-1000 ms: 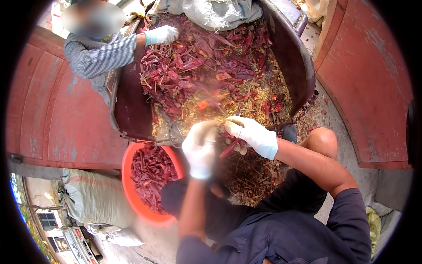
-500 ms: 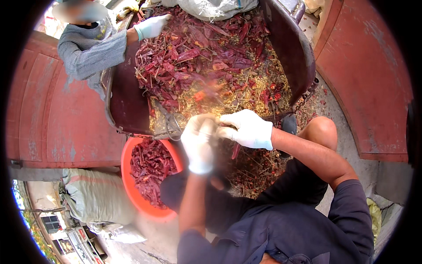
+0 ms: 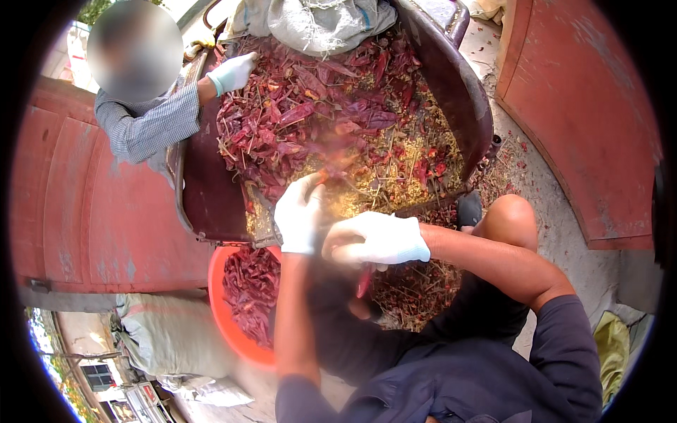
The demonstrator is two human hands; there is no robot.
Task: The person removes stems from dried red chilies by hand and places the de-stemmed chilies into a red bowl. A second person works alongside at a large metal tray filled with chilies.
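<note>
My left hand (image 3: 300, 211), in a white glove, reaches over the near edge of the heap in the cart. Its fingertips are drawn together at an orange-red dried chili pepper (image 3: 327, 173), slightly blurred. My right hand (image 3: 377, 238), also gloved, is curled in front of my lap. From under its palm hangs a dark red dried chili pepper (image 3: 364, 282), its upper part hidden by the fingers. Dried chili peppers (image 3: 282, 130), with stalks and pale yellow seeds (image 3: 416, 158) among them, fill the dark cart (image 3: 465, 106).
An orange-red tub (image 3: 224, 317) of dried peppers stands left of my legs. Opposite, another person's gloved hand (image 3: 233, 73) rests on the heap. Pale sacks (image 3: 321, 28) lie on the cart's far end. Stalks and scraps (image 3: 416, 289) litter the ground between my legs. Red metal panels (image 3: 578, 127) flank the cart.
My left hand has parted from the right and reached forward to the heap. My right hand has drawn back toward my lap with the hanging pepper. The view has shifted slightly.
</note>
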